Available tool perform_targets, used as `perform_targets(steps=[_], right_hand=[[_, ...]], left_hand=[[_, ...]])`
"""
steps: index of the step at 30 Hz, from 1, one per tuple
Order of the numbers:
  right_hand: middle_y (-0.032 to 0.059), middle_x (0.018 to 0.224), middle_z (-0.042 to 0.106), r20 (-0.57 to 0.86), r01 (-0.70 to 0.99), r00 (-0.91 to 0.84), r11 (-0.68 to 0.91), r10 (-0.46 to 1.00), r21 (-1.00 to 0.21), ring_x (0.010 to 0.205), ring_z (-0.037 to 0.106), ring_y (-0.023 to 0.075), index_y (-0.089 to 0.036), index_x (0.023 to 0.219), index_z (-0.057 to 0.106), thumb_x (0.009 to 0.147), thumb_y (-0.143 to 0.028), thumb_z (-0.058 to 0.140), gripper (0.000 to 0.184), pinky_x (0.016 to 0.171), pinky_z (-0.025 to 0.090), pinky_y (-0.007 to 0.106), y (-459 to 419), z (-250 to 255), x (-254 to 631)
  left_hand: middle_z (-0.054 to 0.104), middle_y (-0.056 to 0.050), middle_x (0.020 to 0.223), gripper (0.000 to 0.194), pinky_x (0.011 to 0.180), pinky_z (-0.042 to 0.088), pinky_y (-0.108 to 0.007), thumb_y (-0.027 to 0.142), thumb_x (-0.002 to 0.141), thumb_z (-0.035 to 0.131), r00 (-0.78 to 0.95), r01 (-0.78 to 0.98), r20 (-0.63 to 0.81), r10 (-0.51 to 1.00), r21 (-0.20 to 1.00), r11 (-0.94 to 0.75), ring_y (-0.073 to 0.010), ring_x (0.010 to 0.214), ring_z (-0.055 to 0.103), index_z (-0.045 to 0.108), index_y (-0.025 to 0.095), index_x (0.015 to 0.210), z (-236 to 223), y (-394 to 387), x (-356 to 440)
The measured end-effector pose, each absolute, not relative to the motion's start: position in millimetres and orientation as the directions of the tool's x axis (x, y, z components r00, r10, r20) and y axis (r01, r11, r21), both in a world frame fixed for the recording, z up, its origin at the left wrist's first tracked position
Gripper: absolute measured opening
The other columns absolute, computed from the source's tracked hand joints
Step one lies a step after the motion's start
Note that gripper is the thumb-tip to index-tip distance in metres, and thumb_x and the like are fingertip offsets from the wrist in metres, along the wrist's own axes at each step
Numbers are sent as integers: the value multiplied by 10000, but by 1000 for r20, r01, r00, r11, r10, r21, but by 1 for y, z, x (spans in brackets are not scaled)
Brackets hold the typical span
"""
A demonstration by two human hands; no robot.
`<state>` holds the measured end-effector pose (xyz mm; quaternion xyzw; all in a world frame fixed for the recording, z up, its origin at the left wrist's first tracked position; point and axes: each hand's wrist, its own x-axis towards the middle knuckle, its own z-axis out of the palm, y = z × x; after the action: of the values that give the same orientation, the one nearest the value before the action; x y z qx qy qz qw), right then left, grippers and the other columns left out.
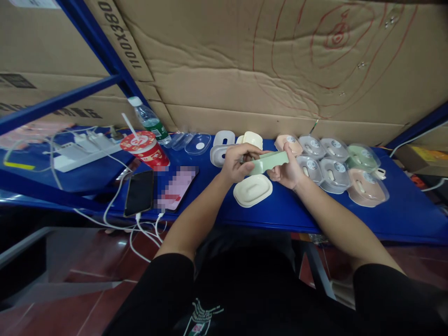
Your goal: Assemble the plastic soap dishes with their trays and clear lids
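Note:
Between my two hands, above the blue shelf, is a pale green plastic piece [269, 162] with a wavy lower edge, seen side-on. My left hand [241, 162] grips its left end, thumb on the near face. At the other end my right hand [287, 169] holds it, fingers partly hidden behind it. Just below the hands lies a cream oval lid [252, 190] with a raised ridge. Behind my left hand sit a grey-white plastic piece with a slot [217, 156] and a cream piece [254, 139].
Several clear-covered boxes [334, 175] in grey, pink and green stand at the right. Clear covers [198, 143], a red cup [146, 150] and a water bottle [151, 122] are at the left. Two phones [139, 193] lie there with white cables [143, 233]. Cardboard [217, 88] walls the back.

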<state>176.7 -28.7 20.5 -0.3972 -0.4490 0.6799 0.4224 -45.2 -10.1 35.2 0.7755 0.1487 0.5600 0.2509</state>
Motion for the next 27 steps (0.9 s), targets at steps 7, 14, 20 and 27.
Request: perform_targets(steps=[7, 14, 20, 27], right_hand=[[42, 782, 769, -132, -82, -229, -154, 965, -985, 486, 554, 157, -208, 1130, 737, 759, -355, 658, 407, 369, 354, 258, -19, 10, 186], [-58, 557, 583, -31, 348, -304, 81, 952, -934, 364, 458, 129, -206, 1183, 737, 855, -267, 558, 378, 352, 355, 252, -24, 5, 188], [-19, 729, 720, 52, 542, -420, 296, 906, -786, 467, 605, 143, -197, 1257, 736, 929, -258, 513, 401, 493, 501, 279, -26, 4, 194], [82, 1211, 820, 232, 604, -578, 601, 783, -523, 1101, 764, 274, -204, 1218, 779, 882, -189, 537, 414, 999, 570, 426, -24, -3, 187]], left_hand=[[791, -107, 991, 698, 878, 554, -368, 850, 941, 547, 519, -225, 677, 522, 697, -680, -228, 962, 736, 786, 195, 964, 39, 5, -40], [732, -142, 1350, 635, 955, 564, -379, 646, 911, 712, 745, 240, 201, 636, 809, -537, -261, 1158, 709, 701, 177, 1339, 48, 9, -60], [697, -152, 1440, 848, 1004, 528, -376, 598, 812, 801, 714, 614, -78, 696, 549, -568, -298, 1262, 669, 599, 131, 1491, 48, 1, -59], [793, -63, 963, 380, 701, 441, -309, 520, 800, 788, 706, 694, -176, 686, 363, -622, -228, 904, 708, 786, 187, 983, 46, 3, -58]])
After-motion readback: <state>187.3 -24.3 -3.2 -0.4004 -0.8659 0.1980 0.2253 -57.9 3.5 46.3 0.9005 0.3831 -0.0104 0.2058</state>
